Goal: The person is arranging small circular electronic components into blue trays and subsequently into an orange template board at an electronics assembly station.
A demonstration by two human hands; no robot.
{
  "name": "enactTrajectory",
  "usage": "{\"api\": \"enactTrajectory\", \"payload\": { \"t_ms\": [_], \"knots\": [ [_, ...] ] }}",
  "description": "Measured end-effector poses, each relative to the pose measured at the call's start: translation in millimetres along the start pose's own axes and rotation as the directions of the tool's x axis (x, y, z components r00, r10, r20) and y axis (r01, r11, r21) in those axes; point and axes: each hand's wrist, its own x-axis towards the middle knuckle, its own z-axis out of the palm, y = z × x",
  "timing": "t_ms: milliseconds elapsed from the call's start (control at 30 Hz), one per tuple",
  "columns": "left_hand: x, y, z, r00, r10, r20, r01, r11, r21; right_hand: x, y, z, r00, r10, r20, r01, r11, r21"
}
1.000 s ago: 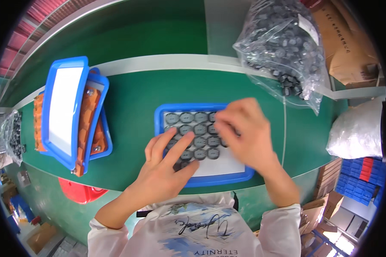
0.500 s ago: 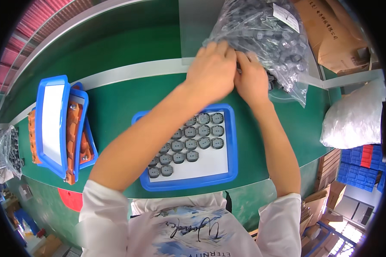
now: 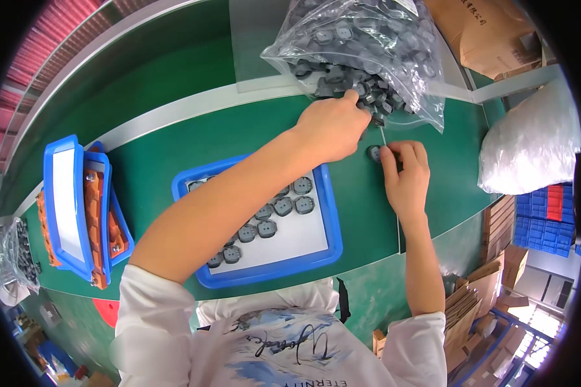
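Note:
A clear plastic bag (image 3: 361,45) full of small dark grey round parts lies at the far side of the green table. My left hand (image 3: 332,126) reaches across to the bag's open mouth, its fingers closed on parts there. My right hand (image 3: 403,174) rests on the table just below the bag, pinching one grey part (image 3: 374,153) between its fingertips. A blue tray (image 3: 332,213) with a white floor sits in front of me, holding several grey parts (image 3: 284,206) in rows; my left forearm hides much of it.
Stacked blue trays (image 3: 64,200) with orange pieces stand at the left. A white plastic bag (image 3: 536,145) lies at the right table edge, with cardboard boxes (image 3: 490,32) behind it and blue crates (image 3: 545,213) on the floor. A second bag of dark parts (image 3: 19,251) sits far left.
Both hands left the tray and went up to the bag. Since half a second ago my right hand has drawn back down from the bag with one part.

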Motion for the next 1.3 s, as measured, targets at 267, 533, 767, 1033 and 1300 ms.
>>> {"api": "enactTrajectory", "payload": {
  "t_ms": [267,533,767,1033,1300],
  "knots": [
    [-30.6,-19.9,-33.9,0.971,0.073,-0.228,-0.116,0.977,-0.181,-10.2,-4.6,0.9,0.981,-0.195,0.005,0.194,0.979,0.065],
    [-207.3,-60.4,-53.5,0.811,-0.096,-0.577,0.214,0.967,0.140,-4.6,-10.6,-0.1,0.974,-0.227,-0.001,0.226,0.970,0.088],
    [-304.2,-46.1,-37.7,0.626,-0.389,-0.676,0.554,0.832,0.034,-52.0,-15.7,-26.7,0.965,-0.201,0.169,0.187,0.978,0.091],
    [-332.2,-29.2,-24.5,0.824,-0.294,-0.484,0.398,0.908,0.127,-58.9,-12.1,-23.3,0.981,-0.181,0.069,0.174,0.980,0.099],
    [-330.6,-10.9,-7.6,0.683,-0.386,-0.620,0.507,0.862,0.023,-47.8,-15.7,-33.3,0.953,-0.240,0.182,0.234,0.971,0.055]
  ]
}}
